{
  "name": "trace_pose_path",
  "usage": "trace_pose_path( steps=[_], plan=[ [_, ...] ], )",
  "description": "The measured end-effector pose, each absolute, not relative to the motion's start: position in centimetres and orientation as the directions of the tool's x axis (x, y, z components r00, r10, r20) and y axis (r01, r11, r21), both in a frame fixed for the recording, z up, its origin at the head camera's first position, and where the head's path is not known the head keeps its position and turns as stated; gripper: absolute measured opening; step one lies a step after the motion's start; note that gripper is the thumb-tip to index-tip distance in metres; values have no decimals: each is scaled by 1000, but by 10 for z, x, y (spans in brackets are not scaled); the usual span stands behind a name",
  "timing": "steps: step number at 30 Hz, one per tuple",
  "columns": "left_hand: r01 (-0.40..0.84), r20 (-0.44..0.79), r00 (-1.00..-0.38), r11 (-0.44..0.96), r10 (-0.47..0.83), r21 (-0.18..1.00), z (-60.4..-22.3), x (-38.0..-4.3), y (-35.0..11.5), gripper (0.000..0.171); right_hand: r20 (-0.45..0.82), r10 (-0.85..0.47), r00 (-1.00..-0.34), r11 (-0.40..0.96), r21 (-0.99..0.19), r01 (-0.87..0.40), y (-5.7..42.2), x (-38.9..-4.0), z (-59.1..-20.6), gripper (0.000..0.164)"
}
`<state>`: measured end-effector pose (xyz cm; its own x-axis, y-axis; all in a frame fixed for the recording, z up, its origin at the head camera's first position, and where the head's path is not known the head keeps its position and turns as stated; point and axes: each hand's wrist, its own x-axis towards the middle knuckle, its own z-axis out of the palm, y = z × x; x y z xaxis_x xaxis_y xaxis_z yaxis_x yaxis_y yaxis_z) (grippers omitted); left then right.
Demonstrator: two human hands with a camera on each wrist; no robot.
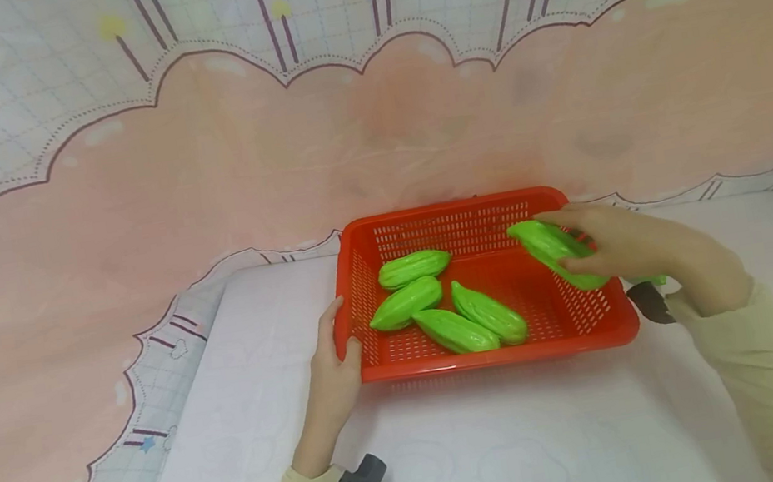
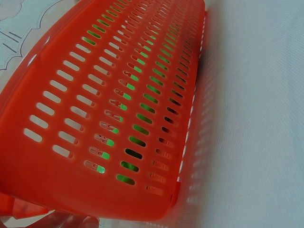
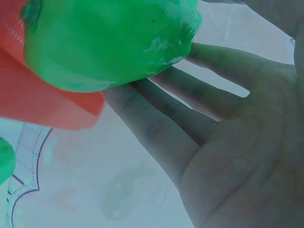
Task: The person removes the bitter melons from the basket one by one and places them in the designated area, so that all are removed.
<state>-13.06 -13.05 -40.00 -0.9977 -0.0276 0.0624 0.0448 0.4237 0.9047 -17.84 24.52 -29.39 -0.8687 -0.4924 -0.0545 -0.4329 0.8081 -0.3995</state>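
My left hand (image 1: 333,363) holds the left rim of a red perforated plastic basket (image 1: 488,356), with the thumb on the near side. Over the basket's right end, my right hand (image 1: 614,239) grips a glossy, ridged green gourd (image 1: 555,252) between fingers and thumb. In the right wrist view that gourd (image 3: 109,42) fills the top, the fingers stretched along its underside. Inside the basket, several similar gourds (image 1: 414,268) lie towards the left and middle. Through the slots in the left wrist view, bits of green show behind the basket wall (image 2: 71,180).
Another green item (image 1: 658,280) shows beside the basket's right end, mostly hidden by my right wrist. The basket stands on a white table (image 1: 466,456). A patterned pink and white cloth (image 1: 370,134) hangs behind it. Dark wrist devices (image 1: 361,477) sit at both cuffs.
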Motion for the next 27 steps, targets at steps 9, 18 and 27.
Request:
trace_pose_path(
  steps=[9,18,27],
  plan=[
    [51,68,-997,424,-24,904,-400,-130,-130,60,2,-508,-861,795,-385,-469,253,-177,-294,60],
    [44,64,-997,429,-33,902,-401,-130,-130,60,-27,-448,-894,828,-391,-403,261,-172,-292,64],
    [42,60,-998,416,-29,908,-400,-130,-129,60,-4,-431,-903,802,-460,-381,274,-169,-295,67]
  ],
)
